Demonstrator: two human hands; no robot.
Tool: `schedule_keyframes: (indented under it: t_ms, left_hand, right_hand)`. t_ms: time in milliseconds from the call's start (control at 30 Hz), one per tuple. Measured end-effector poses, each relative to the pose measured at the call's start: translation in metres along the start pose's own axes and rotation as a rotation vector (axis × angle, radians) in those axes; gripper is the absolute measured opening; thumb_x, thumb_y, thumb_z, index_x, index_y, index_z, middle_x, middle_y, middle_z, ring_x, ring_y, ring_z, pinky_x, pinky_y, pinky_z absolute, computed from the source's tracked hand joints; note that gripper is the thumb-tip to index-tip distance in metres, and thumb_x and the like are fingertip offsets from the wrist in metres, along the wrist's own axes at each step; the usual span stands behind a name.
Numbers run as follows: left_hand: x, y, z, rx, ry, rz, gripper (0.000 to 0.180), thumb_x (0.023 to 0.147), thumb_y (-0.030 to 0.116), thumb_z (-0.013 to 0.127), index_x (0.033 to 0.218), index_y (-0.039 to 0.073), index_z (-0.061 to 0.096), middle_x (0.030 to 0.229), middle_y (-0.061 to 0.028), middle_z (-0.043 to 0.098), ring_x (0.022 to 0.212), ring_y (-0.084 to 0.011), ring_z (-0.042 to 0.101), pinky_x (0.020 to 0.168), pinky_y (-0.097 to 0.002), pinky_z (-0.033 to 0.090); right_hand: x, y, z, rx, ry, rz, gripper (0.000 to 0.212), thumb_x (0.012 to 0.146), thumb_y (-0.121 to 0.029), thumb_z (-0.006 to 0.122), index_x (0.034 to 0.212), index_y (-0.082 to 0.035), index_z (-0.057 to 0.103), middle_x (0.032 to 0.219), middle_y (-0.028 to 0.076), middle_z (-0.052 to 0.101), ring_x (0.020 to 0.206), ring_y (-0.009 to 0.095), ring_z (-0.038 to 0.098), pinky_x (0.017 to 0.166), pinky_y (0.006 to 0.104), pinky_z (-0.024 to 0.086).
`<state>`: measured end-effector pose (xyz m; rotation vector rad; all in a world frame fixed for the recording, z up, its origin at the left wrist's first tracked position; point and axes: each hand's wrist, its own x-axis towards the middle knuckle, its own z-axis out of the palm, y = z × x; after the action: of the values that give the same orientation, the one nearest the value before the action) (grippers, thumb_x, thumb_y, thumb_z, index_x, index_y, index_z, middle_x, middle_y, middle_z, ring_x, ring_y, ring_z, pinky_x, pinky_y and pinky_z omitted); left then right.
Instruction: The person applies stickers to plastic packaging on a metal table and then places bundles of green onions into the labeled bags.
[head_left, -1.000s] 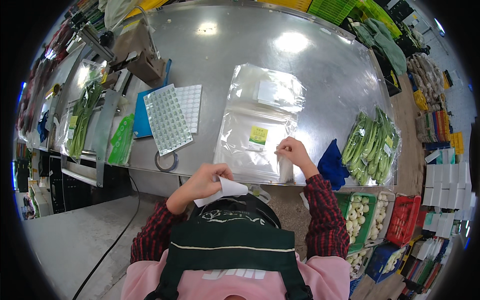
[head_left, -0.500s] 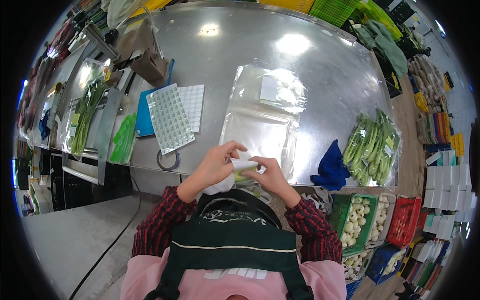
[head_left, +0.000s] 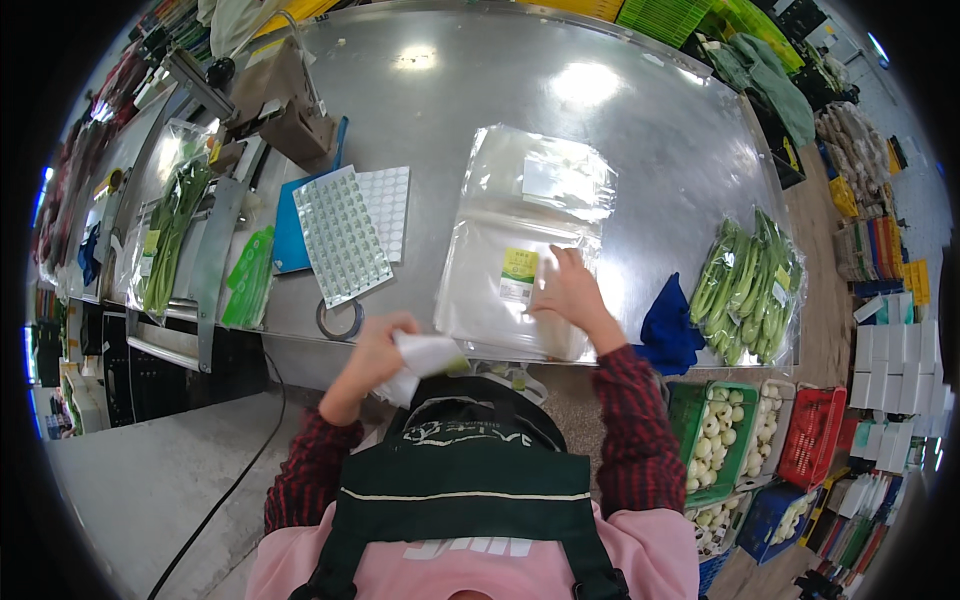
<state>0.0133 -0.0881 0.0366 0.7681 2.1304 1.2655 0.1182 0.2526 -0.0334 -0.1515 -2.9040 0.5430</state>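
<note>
I see my right hand [head_left: 575,298] moved from the left one to the stacked clear bags [head_left: 470,300]; its grip is loose, fingers spread beside a green-and-white label [head_left: 518,276] on a spot bare half a second ago; my left hand [head_left: 375,352] still clasps the white strip [head_left: 428,353] near the tabletop's [head_left: 420,120] front edge; a green crate [head_left: 692,410] holds round white vegetables [head_left: 712,448].

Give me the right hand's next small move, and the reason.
Probably smooth the green-and-white label flat with the right hand: the label lies on the clear bags, that hand is right beside it, and the left hand holds the white strip off to the left.
</note>
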Motion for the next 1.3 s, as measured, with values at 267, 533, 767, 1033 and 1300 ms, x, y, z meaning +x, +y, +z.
schedule_keyframes:
  t_ms: [267, 533, 767, 1033, 1300]
  left_hand:
    - [0.008, 0.018, -0.038, -0.237, 0.145, 0.318, 0.006, 0.081, -0.003, 0.067, 0.086, -0.004, 0.064, 0.089, -0.0033, 0.066, 0.076, -0.0074, 0.06, 0.067, -0.0219, 0.047]
    - [0.0, 0.016, -0.003, 0.041, -0.082, 0.086, 0.031, 0.068, -0.014, 0.056, 0.096, -0.002, 0.065, 0.082, -0.0086, 0.065, 0.075, -0.0169, 0.063, 0.069, -0.0281, 0.049]
    - [0.007, 0.005, 0.016, 0.002, -0.182, 0.032, 0.022, 0.077, -0.005, 0.058, 0.096, 0.0, 0.067, 0.081, -0.0128, 0.067, 0.075, -0.0195, 0.064, 0.067, -0.0305, 0.048]
    - [0.03, -0.002, 0.034, 0.375, -0.07, 0.138, 0.017, 0.082, 0.011, 0.06, 0.095, 0.003, 0.066, 0.073, -0.0183, 0.062, 0.069, -0.0388, 0.061, 0.059, -0.043, 0.046]
    - [0.038, 0.056, 0.027, -0.049, -0.263, -0.003, 0.058, 0.082, 0.008, 0.064, 0.138, 0.006, 0.05, 0.075, -0.0184, 0.062, 0.064, -0.0215, 0.055, 0.062, -0.0341, 0.046]
  right_hand:
    - [-0.04, 0.055, 0.003, 0.405, -0.284, 0.2, 0.027, 0.073, -0.024, 0.078, 0.092, -0.01, 0.064, 0.101, 0.007, 0.057, 0.084, 0.027, 0.062, 0.073, 0.0368, 0.051]
    - [-0.042, 0.04, -0.001, 0.3, -0.264, 0.067, 0.015, 0.077, -0.014, 0.075, 0.079, -0.005, 0.063, 0.086, 0.005, 0.06, 0.074, 0.018, 0.06, 0.067, 0.0312, 0.048]
    - [-0.012, 0.06, -0.042, 0.818, -0.354, 0.377, 0.011, 0.091, -0.011, 0.06, 0.089, -0.001, 0.06, 0.077, 0.005, 0.065, 0.064, 0.011, 0.06, 0.059, 0.0257, 0.047]
    - [-0.009, -0.08, -0.046, 0.962, -0.169, 0.1, 0.051, 0.076, -0.011, 0.079, 0.123, -0.006, 0.059, 0.091, 0.004, 0.066, 0.072, 0.01, 0.06, 0.073, 0.0269, 0.049]
    - [-0.016, -0.105, -0.034, 0.608, 0.019, -0.071, 0.015, 0.076, -0.006, 0.075, 0.09, -0.005, 0.071, 0.078, 0.005, 0.068, 0.071, 0.017, 0.061, 0.067, 0.0292, 0.046]
